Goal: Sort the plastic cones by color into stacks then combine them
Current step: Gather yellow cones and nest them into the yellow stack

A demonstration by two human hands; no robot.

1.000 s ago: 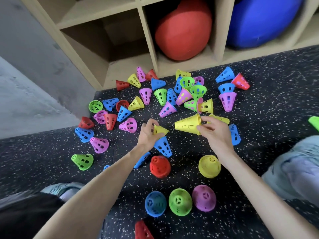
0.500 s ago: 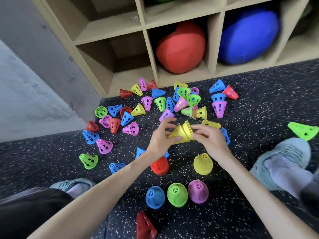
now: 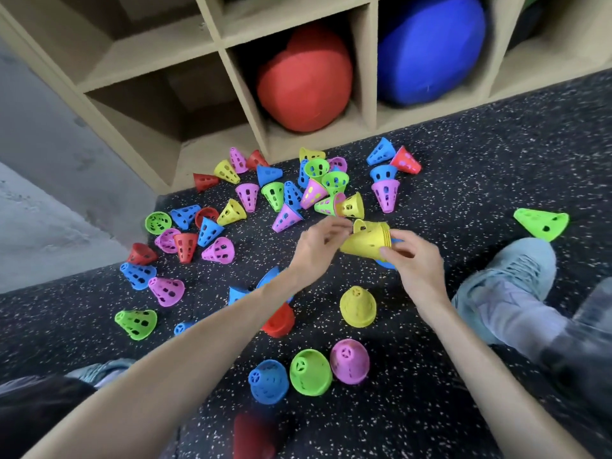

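Between my hands a sideways stack of yellow cones [image 3: 366, 241] hangs above the floor. My right hand [image 3: 414, 263] grips its wide rim. My left hand [image 3: 316, 248] pinches its narrow end with curled fingers. Five stacks stand upright on the floor near me: yellow [image 3: 358, 307], red [image 3: 280, 321], blue [image 3: 269, 380], green [image 3: 310, 372] and pink [image 3: 349, 360]. Many loose cones [image 3: 218, 250] in all five colours lie scattered beyond my hands, up to the shelf.
A wooden cubby shelf [image 3: 366, 77] at the back holds a red cushion [image 3: 304, 77] and a blue one [image 3: 430, 48]. One green cone [image 3: 543, 223] lies apart at the right. My shoes [image 3: 516, 279] flank the work area. A blurred red cone [image 3: 255, 432] sits nearest me.
My left hand picked a yellow cone off the floor and slid it onto the yellow stack in my right hand. The stack has shifted slightly right.
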